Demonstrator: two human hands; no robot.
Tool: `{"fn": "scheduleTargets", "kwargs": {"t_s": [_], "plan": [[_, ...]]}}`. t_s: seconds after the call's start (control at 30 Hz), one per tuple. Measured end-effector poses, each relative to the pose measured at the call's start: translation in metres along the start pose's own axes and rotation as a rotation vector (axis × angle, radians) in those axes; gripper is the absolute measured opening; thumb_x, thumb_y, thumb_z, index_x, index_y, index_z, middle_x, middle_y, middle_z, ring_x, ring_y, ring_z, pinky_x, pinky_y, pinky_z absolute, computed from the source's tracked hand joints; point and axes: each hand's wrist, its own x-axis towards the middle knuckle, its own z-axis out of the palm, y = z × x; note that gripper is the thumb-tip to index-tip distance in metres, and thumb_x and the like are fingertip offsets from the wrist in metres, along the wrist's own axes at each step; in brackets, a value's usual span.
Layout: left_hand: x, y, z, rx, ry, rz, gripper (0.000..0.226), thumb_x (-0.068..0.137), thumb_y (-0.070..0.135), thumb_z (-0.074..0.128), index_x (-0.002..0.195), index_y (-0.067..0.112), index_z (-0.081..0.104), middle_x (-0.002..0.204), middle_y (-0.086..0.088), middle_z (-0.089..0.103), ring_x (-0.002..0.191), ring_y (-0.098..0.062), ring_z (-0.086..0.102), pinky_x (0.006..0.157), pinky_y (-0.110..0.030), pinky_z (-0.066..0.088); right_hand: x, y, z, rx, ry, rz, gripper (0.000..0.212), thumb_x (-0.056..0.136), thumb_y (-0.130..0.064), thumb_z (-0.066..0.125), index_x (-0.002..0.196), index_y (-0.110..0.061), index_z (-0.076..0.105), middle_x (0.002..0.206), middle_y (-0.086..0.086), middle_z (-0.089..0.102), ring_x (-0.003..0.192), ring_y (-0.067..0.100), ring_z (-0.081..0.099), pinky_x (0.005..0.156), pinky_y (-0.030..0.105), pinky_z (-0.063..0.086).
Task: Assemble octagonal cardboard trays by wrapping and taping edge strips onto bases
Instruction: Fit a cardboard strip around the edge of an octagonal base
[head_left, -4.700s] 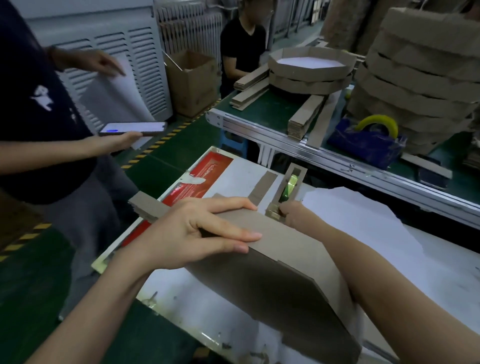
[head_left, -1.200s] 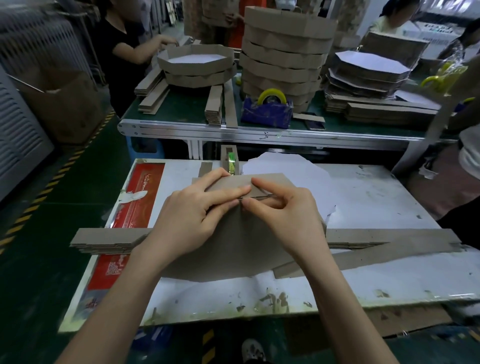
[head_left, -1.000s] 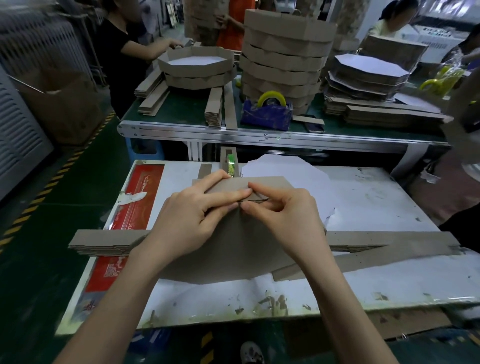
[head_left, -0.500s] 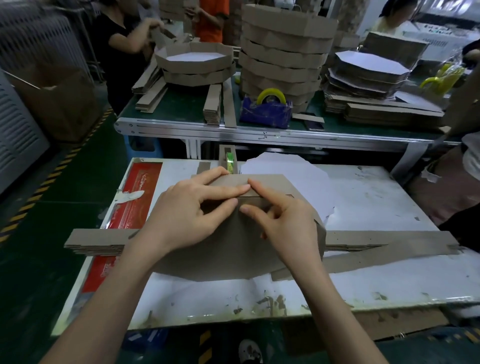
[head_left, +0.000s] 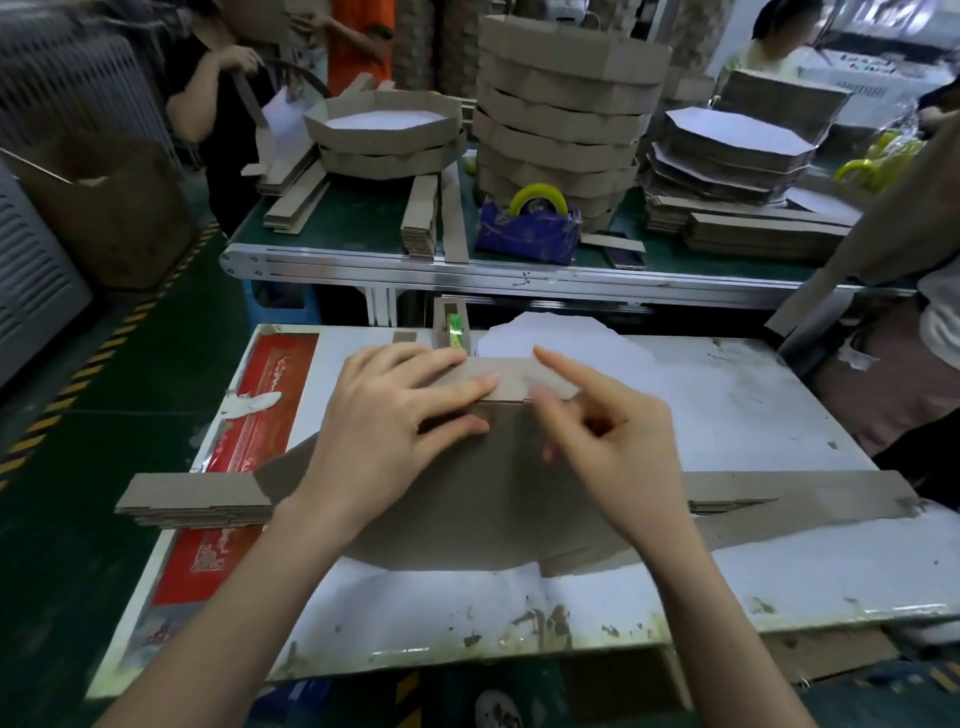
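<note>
While left hand (head_left: 395, 431) presses flat on tray (head_left: 511, 486), right hand (head_left: 618, 447) above, grip unclear.

Open white bench (head_left: 727, 415) lies right of the cardboard base (head_left: 493, 499), and a bare band runs along the near edge. A stack of strips (head_left: 192, 501) bars the bench from side to side, the base lying over its middle. A tape holder (head_left: 451, 328) stands at the far edge; a bystander (head_left: 914, 364) crowds the right end.

Two hands (head_left: 395, 431) (head_left: 618, 447), two tape dispensers (head_left: 530, 236) (head_left: 453, 330), perhaps seven trays (head_left: 561, 119) in the tall stack
</note>
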Motion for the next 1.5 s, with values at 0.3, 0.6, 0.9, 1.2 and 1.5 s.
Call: {"fn": "scheduleTargets", "kwargs": {"t_s": [0.3,0.6,0.9,1.2,1.5], "plan": [[0.009,0.01,-0.005,0.099,-0.054,0.003,0.045,0.077,0.051,0.073,0.118,0.036,0.062,0.124,0.011,0.06,0.12,-0.018,0.051,0.102,-0.04,0.033,0.035,0.04,-0.021,-0.044,-0.235,0.223,0.022,0.102,-0.026,0.054,0.111,-0.022,0.072,0.111,-0.013,0.071,0.109,0.004,0.062,0.093,0.018,0.046],[0.048,0.039,0.012,0.278,-0.247,0.111,0.086,0.073,0.085,0.037,0.142,0.033,0.039,0.128,0.008,0.058,0.115,-0.016,0.055,0.09,-0.035,0.046,0.033,0.044,-0.032,-0.04,-0.321,0.206,0.049,0.099,-0.043,0.047,0.065,-0.007,0.05,0.059,-0.003,0.041,0.057,0.008,0.037,0.057,0.028,0.03],[-0.005,-0.033,-0.022,-0.229,-0.108,-0.086,0.071,0.068,0.084,0.049,0.134,0.063,0.031,0.121,0.03,0.049,0.108,-0.002,0.051,0.084,-0.037,0.053,0.055,0.022,-0.045,0.055,-0.543,0.225,0.037,0.082,-0.056,0.07,0.07,-0.021,0.069,0.06,-0.001,0.055,0.054,0.008,0.044,0.051,0.016,0.034],[-0.016,-0.017,-0.029,-0.102,-0.064,0.057,0.061,0.082,0.067,0.047,0.134,0.037,0.055,0.124,0.006,0.056,0.11,-0.015,0.053,0.084,-0.037,0.051,0.058,-0.003,-0.01,0.016,-0.563,0.159,0.045,0.074,-0.061,0.067,0.073,-0.016,0.071,0.059,0.014,0.054,0.05,0.007,0.044,0.047,0.015,0.035],[-0.027,-0.039,-0.029,-0.077,-0.026,0.158,0.041,0.091,0.059,0.045,0.127,0.041,0.055,0.127,0.001,0.06,0.113,-0.021,0.054,0.087,-0.043,0.049,0.052,-0.01,0.011,0.009,-0.593,0.16,0.033,0.086,-0.043,0.071,0.074,-0.012,0.069,0.061,0.0,0.053,0.055,0.006,0.043,0.053,0.021,0.034]]}}
